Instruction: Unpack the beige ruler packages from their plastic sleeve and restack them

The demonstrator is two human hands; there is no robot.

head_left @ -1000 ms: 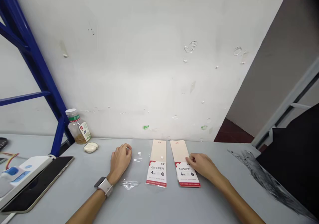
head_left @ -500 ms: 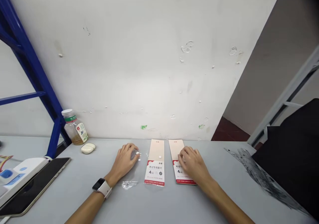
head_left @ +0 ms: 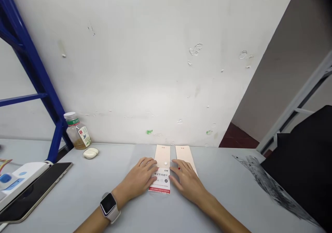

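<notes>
Two flat packets lie side by side on the grey table, each with a pale pink upper part. The left ruler set packet (head_left: 162, 155) has a white label with Chinese print and a red bottom band. My left hand (head_left: 138, 179) lies palm down, its outstretched fingertips at that packet's left edge and over its label. On the other side, my right hand (head_left: 188, 183) has its fingers spread, tips at the same packet's right edge. Beneath my right hand is the second ruler set packet (head_left: 184, 152), its label mostly covered.
A lidded jar (head_left: 77, 132) and a cream oval case (head_left: 90, 152) stand by the wall at left. Nearer are a phone (head_left: 36, 191) and a white power strip (head_left: 26, 177). A black bag (head_left: 298, 170) and crumpled clear plastic (head_left: 275, 188) lie at right.
My left hand has moved right, from the clear plastic sleeve to the left packet. My right hand has shifted left from the right packet's label towards the left packet.
</notes>
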